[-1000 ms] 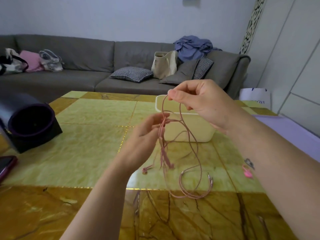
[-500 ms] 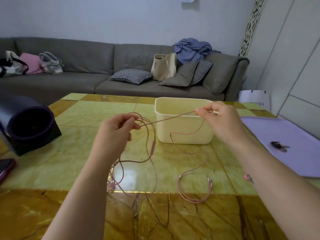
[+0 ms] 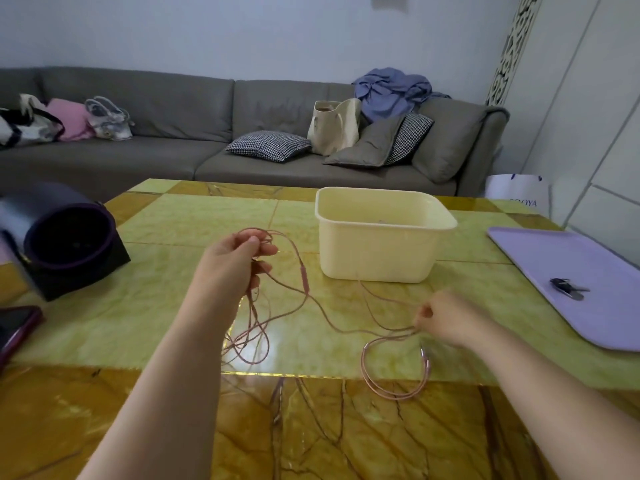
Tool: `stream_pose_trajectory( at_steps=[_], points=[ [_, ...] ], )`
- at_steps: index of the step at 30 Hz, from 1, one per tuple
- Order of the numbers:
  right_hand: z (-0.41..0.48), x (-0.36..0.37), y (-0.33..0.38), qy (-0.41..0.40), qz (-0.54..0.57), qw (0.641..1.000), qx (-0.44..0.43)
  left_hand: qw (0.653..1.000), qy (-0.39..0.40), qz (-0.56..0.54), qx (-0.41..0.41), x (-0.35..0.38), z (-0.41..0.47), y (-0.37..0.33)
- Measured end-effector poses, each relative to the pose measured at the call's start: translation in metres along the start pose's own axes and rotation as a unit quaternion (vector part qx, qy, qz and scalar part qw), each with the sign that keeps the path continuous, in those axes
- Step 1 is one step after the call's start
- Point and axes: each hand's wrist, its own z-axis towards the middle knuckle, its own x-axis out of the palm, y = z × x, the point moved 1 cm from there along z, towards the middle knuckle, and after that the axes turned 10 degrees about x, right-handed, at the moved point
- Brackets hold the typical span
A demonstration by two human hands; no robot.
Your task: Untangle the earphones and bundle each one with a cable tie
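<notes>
Grey fabric corner sofa (image 3: 166, 157), across the upper half of the frame, carrying cushions, bags and a blue garment.

Yellow-green marble-pattern table (image 3: 194, 220) with amber border, filling the lower half; all task work is on it.

Lilac flat plastic tray (image 3: 554, 258), right edge of frame.

Cream rectangular plastic tub (image 3: 374, 251), upper centre of the table; contents not legible.

Dark cylindrical appliance on a black base (image 3: 65, 237), left of frame.

Left hand (image 3: 235, 258), centre, raised over the table: fingers curled round a gathered bunch of cord loops.

Right hand (image 3: 446, 320), right of centre, low at the table top: thumb and fingertips pinched together on one strand; slightly blurred.

Thin pink earphone cable (image 3: 306, 282), task item: runs from the left hand down through an inline remote to the right hand; tangled loops hang below the left hand at lower centre, and a neater loop (image 3: 394, 394) lies on the table under the right hand.

Red-cased phone (image 3: 17, 327), lower left edge.

Small dark metal object (image 3: 568, 289) on the tray; whether it is a tie cannot be told.

Step in hand, as judged: untangling, early; nothing is bundled. The next move likely calls for drawing the pinched strand free of the hanging loops without tightening them.
</notes>
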Motion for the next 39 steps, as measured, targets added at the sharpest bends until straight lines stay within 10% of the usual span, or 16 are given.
stream_pose_trajectory(
  at_steps=[6,9,13,20,27,39],
  points=[
    [-0.039,-0.025,0.042,-0.140,-0.024,0.985,-0.100,0.997,0.042,0.056,0.015,0.021,-0.006,0.006],
    [-0.069,-0.045,0.063,-0.245,0.161,0.937,-0.193,0.997,0.049,0.058,0.024,0.024,-0.008,0.006],
    [-0.096,-0.040,0.097,-0.051,0.308,0.908,-0.280,0.998,0.060,-0.001,0.005,0.030,-0.009,0.007],
    [-0.085,0.002,0.126,0.113,0.443,0.861,-0.222,0.988,0.064,-0.129,-0.048,0.029,-0.010,0.008],
    [-0.074,-0.018,0.107,-0.028,0.413,0.877,-0.245,0.993,0.077,-0.063,-0.070,0.009,-0.003,0.004],
    [-0.037,-0.039,0.063,-0.109,0.637,0.761,-0.049,0.971,0.203,0.118,-0.034,-0.008,0.001,0.004]
  ],
)
